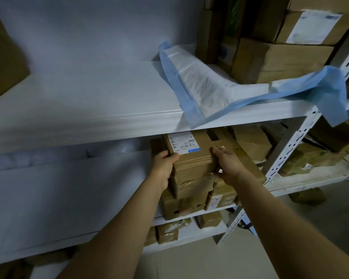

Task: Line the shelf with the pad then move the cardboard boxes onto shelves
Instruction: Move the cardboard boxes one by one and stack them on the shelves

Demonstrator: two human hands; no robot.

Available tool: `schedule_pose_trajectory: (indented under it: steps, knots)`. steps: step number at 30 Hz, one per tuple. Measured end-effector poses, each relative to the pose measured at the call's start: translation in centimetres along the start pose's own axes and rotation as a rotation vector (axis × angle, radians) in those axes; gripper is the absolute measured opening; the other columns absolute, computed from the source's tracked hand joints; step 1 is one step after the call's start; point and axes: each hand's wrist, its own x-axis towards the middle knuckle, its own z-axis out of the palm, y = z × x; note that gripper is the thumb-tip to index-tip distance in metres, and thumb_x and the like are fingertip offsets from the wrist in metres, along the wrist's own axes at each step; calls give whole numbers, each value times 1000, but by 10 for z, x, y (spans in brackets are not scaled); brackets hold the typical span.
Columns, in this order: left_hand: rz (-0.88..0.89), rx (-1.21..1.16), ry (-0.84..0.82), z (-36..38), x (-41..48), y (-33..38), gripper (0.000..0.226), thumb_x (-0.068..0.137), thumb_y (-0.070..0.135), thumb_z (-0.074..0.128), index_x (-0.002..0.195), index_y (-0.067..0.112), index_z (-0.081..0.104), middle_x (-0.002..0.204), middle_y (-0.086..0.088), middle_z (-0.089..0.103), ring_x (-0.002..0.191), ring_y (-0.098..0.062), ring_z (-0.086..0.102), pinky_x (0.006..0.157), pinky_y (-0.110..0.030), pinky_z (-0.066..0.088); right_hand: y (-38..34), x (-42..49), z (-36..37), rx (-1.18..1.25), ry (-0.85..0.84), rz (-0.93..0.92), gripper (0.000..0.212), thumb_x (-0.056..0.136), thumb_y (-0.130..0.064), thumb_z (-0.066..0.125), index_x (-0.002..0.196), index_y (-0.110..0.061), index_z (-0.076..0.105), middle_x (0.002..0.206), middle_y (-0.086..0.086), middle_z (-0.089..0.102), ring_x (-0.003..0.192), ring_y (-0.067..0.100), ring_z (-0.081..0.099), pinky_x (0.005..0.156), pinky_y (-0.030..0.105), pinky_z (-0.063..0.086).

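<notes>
A cardboard box (191, 156) with a white shipping label on top sits on a stack of boxes on the second shelf (69, 190). My left hand (163, 168) grips its left side and my right hand (228, 164) grips its right side. On the upper white shelf (89, 101) lies the blue-edged white pad (206, 91), crumpled and only partly spread, one blue corner hanging over the shelf's front edge at the right.
More cardboard boxes (280, 59) are stacked at the back right of the upper shelf and on the neighbouring rack (310, 158). A perforated metal upright (290, 146) divides the racks. A box (4, 57) sits at the far left. Lower shelves hold small boxes (167, 232).
</notes>
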Motion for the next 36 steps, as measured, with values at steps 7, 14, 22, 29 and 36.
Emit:
schedule_pose_trajectory:
  steps: [7,14,22,29,36]
  knots:
    - [-18,74,47,10,16,2,53,91,19,61,141,15,44,131,-7,57,98,-15,50,76,-31,36,0,25,-4,-37,6,25,18,100,-29,39,111,-24,52,97,1,56,85,19,51,65,33,47]
    - [-21,29,72,14,4,2,42,89,21,64,129,13,53,120,-4,62,90,-13,54,67,-26,35,3,22,-7,-24,170,-4,39,94,-32,55,128,-13,55,117,9,58,96,22,54,83,38,46]
    - [16,-9,82,-20,-36,10,27,93,17,59,119,10,59,119,-5,61,105,-18,55,84,-30,39,6,-32,29,103,503,74,62,82,-30,65,134,-7,40,129,15,50,107,31,54,89,41,49]
    - [148,-19,164,-115,-85,26,19,96,30,51,88,14,60,94,-2,61,83,-16,54,68,-28,38,-1,-122,128,150,67,-60,25,94,-21,51,73,-11,59,75,9,61,68,20,55,60,31,42]
    - [515,-16,564,-245,-159,97,24,89,19,63,71,12,48,68,-5,49,64,-19,45,57,-28,36,-44,-218,246,154,-320,-375,21,97,-25,48,86,-14,63,77,5,65,65,15,56,54,23,41]
